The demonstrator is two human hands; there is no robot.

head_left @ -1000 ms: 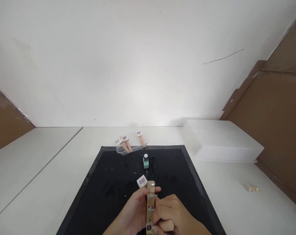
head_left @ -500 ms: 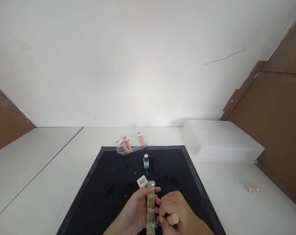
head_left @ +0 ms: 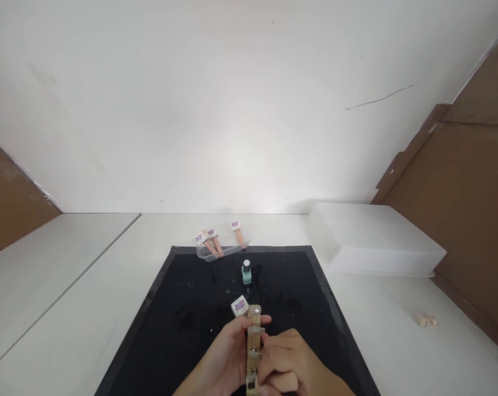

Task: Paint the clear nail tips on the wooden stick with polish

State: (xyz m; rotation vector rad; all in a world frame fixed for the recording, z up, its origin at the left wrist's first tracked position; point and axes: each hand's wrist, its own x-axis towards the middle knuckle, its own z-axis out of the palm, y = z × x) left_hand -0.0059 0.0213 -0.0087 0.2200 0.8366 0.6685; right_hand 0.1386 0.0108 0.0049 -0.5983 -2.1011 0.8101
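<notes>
My left hand (head_left: 228, 355) holds a narrow wooden strip (head_left: 254, 344) upright between thumb and fingers. Several clear false nail tips (head_left: 256, 330) are fixed across the strip. My right hand (head_left: 292, 357) is closed around the peach handle (head_left: 288, 381) of what looks like a nail polish brush, close against the strip's lower right side. Its bristles are hidden by my fingers. Just beyond my left thumb lies a white bottle (head_left: 239, 305) with a purple label, partly covered by the hand and strip.
A mint nail polish bottle (head_left: 246, 273) with a pale cap stands on the black mat (head_left: 191, 297). Behind it, a clear tray (head_left: 228, 251) holds several peach-handled bottles (head_left: 237, 234). A white box (head_left: 385, 236) sits at right, near small beige rings (head_left: 427, 320).
My right hand has shifted left, against the strip, and the peach handle has turned to lie more sideways. My left hand and the strip stay nearly still.
</notes>
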